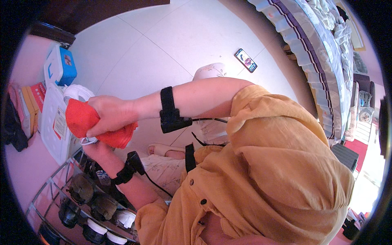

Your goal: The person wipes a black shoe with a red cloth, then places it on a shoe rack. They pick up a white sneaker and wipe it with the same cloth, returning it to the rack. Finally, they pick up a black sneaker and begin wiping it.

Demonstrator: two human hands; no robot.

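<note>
A red cloth (81, 118) is gripped in my right hand (111, 110), bunched under the palm and fingers. It hangs over a white shoe (78, 92), whose pale ridged end shows past the cloth's far side. My left hand (95, 150) is below, at the near end of the shoe, by a white loop (88, 141). Its fingers are hidden behind the cloth and shoe, and it appears to hold the shoe from underneath. Black straps with small boxes and cables are on both of my forearms.
A metal shoe rack (46, 193) with several shoes stands at lower left. Behind my hands are a white plastic box (50, 128) and a blue box with a white lid (68, 65). A lit phone (246, 60) lies on the tiled floor; a bed (318, 61) is at right.
</note>
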